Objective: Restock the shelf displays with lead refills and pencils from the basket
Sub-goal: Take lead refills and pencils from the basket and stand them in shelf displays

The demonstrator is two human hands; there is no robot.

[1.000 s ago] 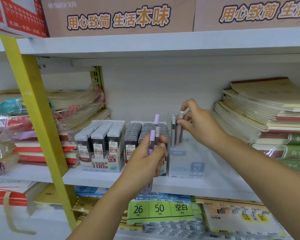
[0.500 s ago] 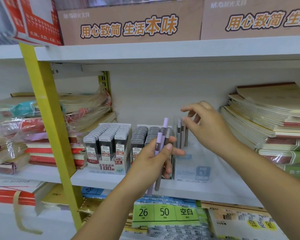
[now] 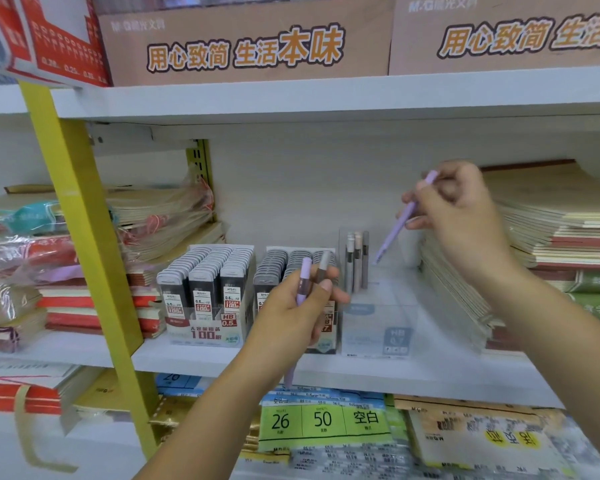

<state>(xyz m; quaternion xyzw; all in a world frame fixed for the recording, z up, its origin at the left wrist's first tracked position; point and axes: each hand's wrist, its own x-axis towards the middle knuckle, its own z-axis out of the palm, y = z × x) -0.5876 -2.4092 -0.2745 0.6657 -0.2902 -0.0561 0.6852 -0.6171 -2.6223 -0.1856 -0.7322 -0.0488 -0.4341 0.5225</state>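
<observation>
Pinching the lilac pencil (image 3: 397,230) near its upper end, the thumb and fingers of our right hand (image 3: 465,220) are curled close on it, yes? (A)

Yes, we hold only this pencil there. Its long axis is slanted: the cap is up by our fingers, and the tip is down and to the left. (B)

And where does the tip point? (A)

Toward the clear display box (image 3: 378,327) on the shelf (image 3: 430,375). The box lies below and to the left of our fingers. The tip is near the standing pencils (image 3: 356,261) in the back left corner, but apart from them. Whether it is already inside the clear walls, we cannot tell. (B)

So what does the next move need from us? (A)

We think we must turn the pencil more upright and lower it beside the standing ones. The right hand is the nearer one to the box. (B)

And our left hand (image 3: 291,313)? (A)

It is closed around two spare pencils (image 3: 303,280), one lilac and one grey-brown. It waits in front of the lead refill displays (image 3: 205,292), just left of the box. The basket we do not see. (B)
</observation>
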